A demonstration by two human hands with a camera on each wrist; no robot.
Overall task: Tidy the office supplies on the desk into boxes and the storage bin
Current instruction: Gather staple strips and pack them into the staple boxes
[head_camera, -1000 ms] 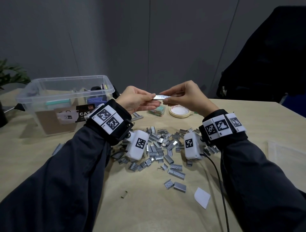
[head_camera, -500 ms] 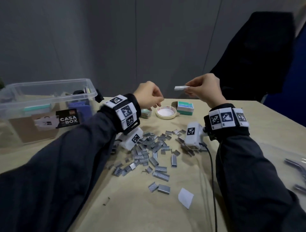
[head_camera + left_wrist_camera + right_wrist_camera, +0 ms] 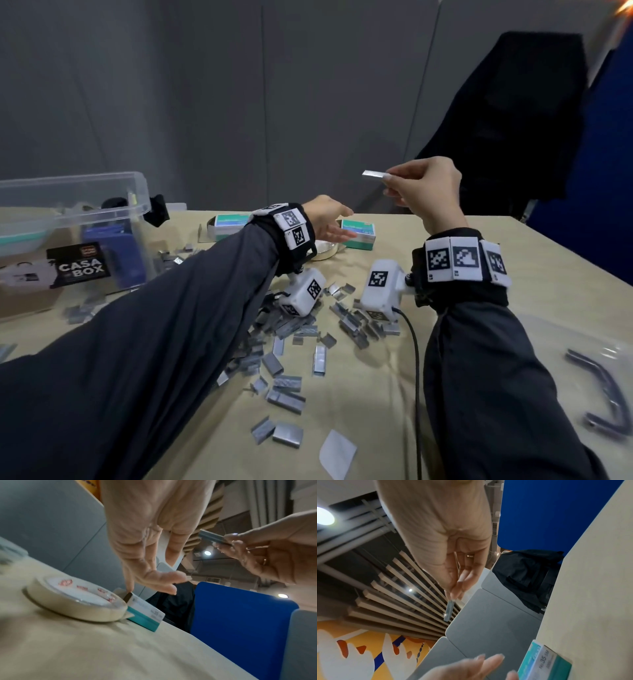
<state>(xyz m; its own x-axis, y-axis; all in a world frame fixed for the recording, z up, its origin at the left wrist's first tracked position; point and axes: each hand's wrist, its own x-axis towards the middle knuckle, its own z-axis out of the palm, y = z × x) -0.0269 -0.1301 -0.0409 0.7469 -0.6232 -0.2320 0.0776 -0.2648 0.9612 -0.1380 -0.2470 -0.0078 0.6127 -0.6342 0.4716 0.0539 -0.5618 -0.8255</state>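
My right hand (image 3: 394,185) is raised above the desk and pinches a silver strip of staples (image 3: 374,175) (image 3: 211,537) (image 3: 449,610) by one end. My left hand (image 3: 337,222) (image 3: 154,584) is open with fingers straight, low over the desk beside a small green and white staple box (image 3: 359,233) (image 3: 147,614) (image 3: 544,662). In the left wrist view one fingertip touches the box's corner. Several loose staple strips (image 3: 284,359) lie scattered on the beige desk (image 3: 376,394). A clear storage bin (image 3: 72,219) stands at the left.
A roll of tape (image 3: 323,251) (image 3: 75,600) lies just left of the green box. A second green box (image 3: 227,224) sits farther left. A white paper scrap (image 3: 337,452) lies near the front edge. A plastic bag with dark strips (image 3: 603,387) is at the right. A dark jacket (image 3: 507,120) hangs behind.
The left hand let go of the staple strip, opened and dropped toward the green box. The right hand kept the strip and stays raised. The view swung right.
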